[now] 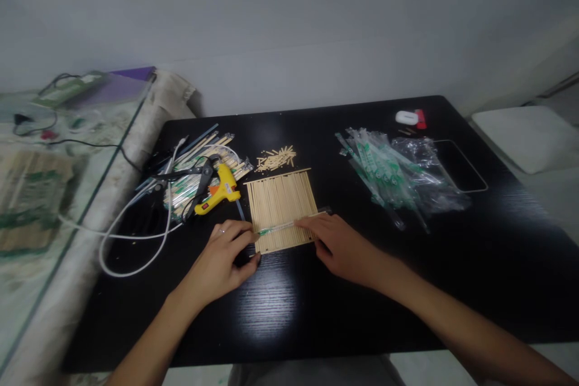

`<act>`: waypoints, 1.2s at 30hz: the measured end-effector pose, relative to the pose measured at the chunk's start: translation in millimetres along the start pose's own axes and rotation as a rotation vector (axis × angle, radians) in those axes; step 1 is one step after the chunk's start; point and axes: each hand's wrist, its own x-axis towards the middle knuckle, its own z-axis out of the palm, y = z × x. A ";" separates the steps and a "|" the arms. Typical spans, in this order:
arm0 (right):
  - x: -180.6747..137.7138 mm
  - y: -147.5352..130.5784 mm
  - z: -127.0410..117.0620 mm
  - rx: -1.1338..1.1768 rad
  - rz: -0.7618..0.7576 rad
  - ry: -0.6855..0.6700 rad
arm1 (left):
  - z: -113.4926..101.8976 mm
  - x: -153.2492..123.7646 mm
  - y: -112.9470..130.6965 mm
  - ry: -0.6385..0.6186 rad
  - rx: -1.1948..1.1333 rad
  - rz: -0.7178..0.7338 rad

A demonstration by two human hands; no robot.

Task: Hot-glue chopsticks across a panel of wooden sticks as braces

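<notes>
Black wood-grain surface (452, 265) under a pale wall (316, 24), two hands at a flat mat of pale wooden sticks (280, 196).
The left hand (225, 256) and right hand (337, 245) each close a narrow grip on an end of the thin stick in a clear green-printed wrapper (283, 227), which lies across the mat's near edge. Uneven pressure could skew it or shift the mat, and the yellow glue gun (220, 192) just to the left could burn a finger if hot.
</notes>
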 end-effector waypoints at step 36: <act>0.8 0.9 2.0 0.003 -0.007 0.016 | -0.1 0.6 0.7 0.014 0.003 0.007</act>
